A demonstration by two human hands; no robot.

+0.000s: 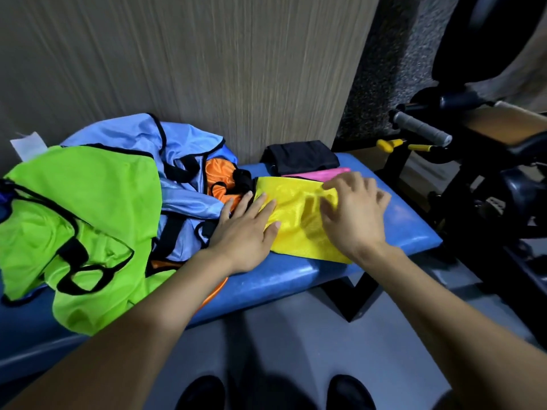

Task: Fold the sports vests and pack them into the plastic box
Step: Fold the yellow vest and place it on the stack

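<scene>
A yellow vest (pixel 299 220) lies folded flat on the blue padded bench (pixel 281 276). My left hand (pixel 245 232) presses flat on the vest's left edge with straight fingers. My right hand (pixel 352 214) is over its right part, fingers spread and blurred, touching the cloth. A pile of unfolded vests lies to the left: green (pixel 80 214), light blue (pixel 177 161) and orange (pixel 220 179). A folded pink vest (pixel 322 174) and a folded black one (pixel 302 156) sit behind the yellow vest. No plastic box is in view.
A wooden wall panel (pixel 207 69) stands right behind the bench. Black gym equipment with a grey handle (pixel 420 128) and yellow levers (pixel 387 145) crowds the right side. Grey floor and my shoes (pixel 204 392) lie below the bench's front edge.
</scene>
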